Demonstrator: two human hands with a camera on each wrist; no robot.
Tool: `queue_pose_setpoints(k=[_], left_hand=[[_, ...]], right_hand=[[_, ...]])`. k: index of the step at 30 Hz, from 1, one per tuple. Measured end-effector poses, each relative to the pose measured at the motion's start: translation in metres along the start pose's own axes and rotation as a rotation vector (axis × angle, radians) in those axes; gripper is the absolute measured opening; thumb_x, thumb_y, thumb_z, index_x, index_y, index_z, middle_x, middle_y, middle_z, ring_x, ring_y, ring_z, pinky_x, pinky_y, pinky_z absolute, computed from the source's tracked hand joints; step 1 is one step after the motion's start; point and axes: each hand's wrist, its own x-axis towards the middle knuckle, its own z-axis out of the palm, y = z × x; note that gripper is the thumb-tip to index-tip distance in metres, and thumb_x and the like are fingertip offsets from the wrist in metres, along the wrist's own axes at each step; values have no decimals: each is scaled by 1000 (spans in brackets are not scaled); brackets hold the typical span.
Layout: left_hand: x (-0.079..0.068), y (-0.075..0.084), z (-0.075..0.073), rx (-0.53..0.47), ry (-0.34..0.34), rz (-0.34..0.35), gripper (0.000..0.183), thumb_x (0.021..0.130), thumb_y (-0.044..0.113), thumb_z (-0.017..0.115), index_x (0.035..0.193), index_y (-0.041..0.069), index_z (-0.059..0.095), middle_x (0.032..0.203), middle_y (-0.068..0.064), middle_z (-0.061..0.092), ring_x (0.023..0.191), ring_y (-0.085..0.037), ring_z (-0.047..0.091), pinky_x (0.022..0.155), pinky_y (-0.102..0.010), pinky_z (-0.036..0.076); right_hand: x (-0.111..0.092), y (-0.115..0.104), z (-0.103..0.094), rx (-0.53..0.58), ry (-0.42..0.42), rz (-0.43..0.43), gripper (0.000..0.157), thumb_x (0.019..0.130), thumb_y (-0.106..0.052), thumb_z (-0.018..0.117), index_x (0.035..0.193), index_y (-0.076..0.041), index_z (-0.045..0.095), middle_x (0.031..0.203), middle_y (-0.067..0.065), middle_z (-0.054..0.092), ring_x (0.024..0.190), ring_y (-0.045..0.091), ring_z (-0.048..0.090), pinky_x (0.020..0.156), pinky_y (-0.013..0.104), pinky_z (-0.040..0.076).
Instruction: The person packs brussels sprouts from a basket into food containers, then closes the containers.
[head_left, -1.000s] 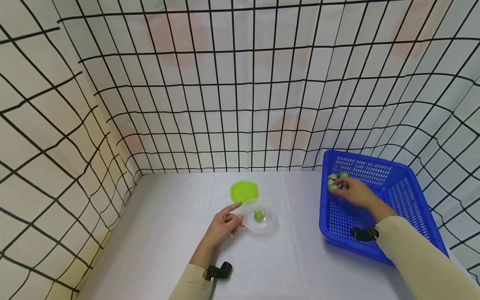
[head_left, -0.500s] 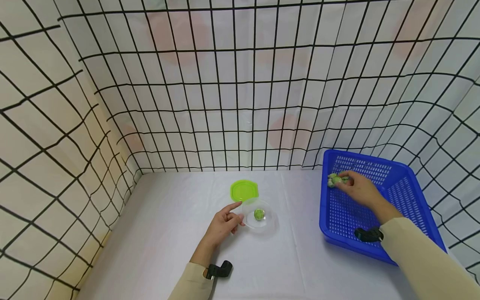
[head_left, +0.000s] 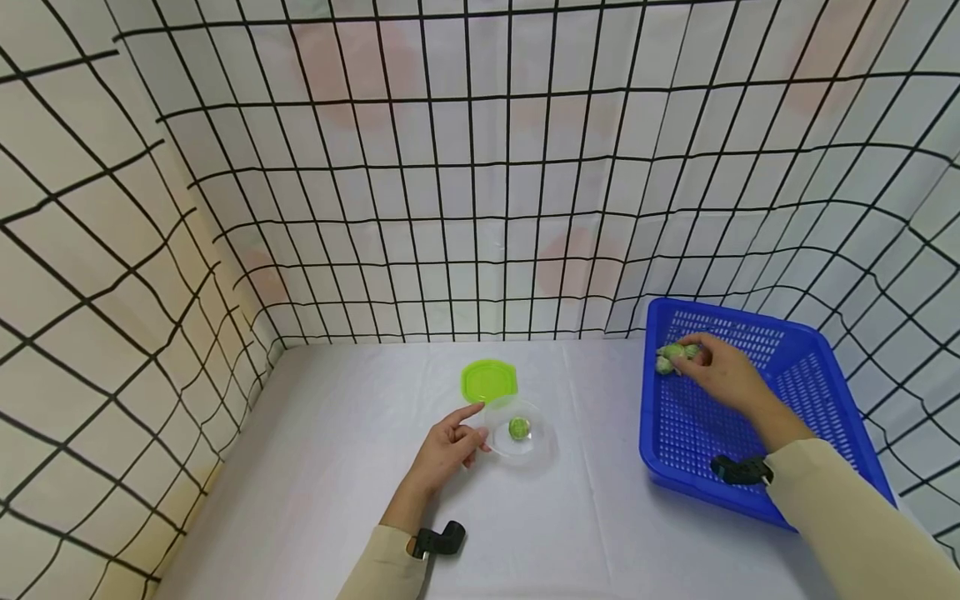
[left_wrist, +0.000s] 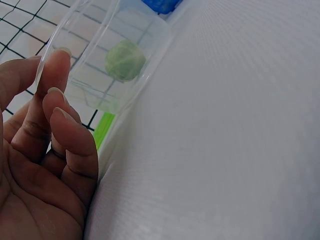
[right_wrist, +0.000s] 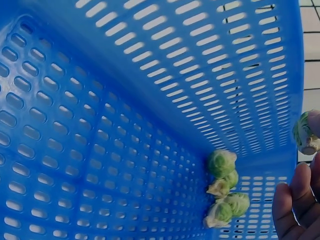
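My left hand (head_left: 444, 450) pinches the rim of a round clear plastic container (head_left: 501, 451) on the white table. Inside the container lies one green Brussels sprout (head_left: 518, 428); the left wrist view shows it through the wall. Over the far left corner of a blue basket (head_left: 647, 417), my right hand (head_left: 723, 379) holds another Brussels sprout (right_wrist: 303, 134) at its fingertips. Below it, several more sprouts (right_wrist: 222, 164) lie bunched in the basket's corner. Part of the right hand is cut off at the edge of the right wrist view.
A bright green lid (head_left: 487, 381) lies flat just behind the container. Black grid netting (head_left: 506, 221) over white sheeting stands behind and on both sides of the table (head_left: 360, 400). The basket has high slotted walls at the right.
Among the sprouts in the basket, my right hand has taken hold of one and drawn slightly up and back. The left hand stays at the container.
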Motion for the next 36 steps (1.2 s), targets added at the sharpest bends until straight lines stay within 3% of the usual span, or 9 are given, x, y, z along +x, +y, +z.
queue_pose_setpoints(k=[11, 21, 36], left_hand=[[0, -1, 0, -5, -13, 15, 54, 100, 24, 68, 150, 12, 52, 81, 1, 74, 61, -9, 53, 59, -21, 47], [0, -1, 0, -6, -10, 10, 53, 99, 24, 68, 149, 15, 53, 82, -1, 74, 61, -9, 53, 59, -21, 47], [-2, 3, 0, -6, -13, 6, 53, 100, 22, 68, 150, 13, 52, 84, -3, 75, 61, -8, 53, 59, -21, 46]], right_hand=[[-5, -21, -6, -8, 43, -48, 53, 102, -45, 61, 138, -7, 55, 92, 9, 57, 75, 21, 50, 60, 31, 40], [-11, -44, -10, 7, 53, -70, 53, 100, -52, 60, 135, -12, 57, 90, 7, 55, 73, 19, 50, 58, 30, 39], [-21, -86, -10, 75, 4, -119, 47, 99, -46, 65, 134, -14, 58, 91, 5, 54, 76, 19, 51, 59, 28, 42]])
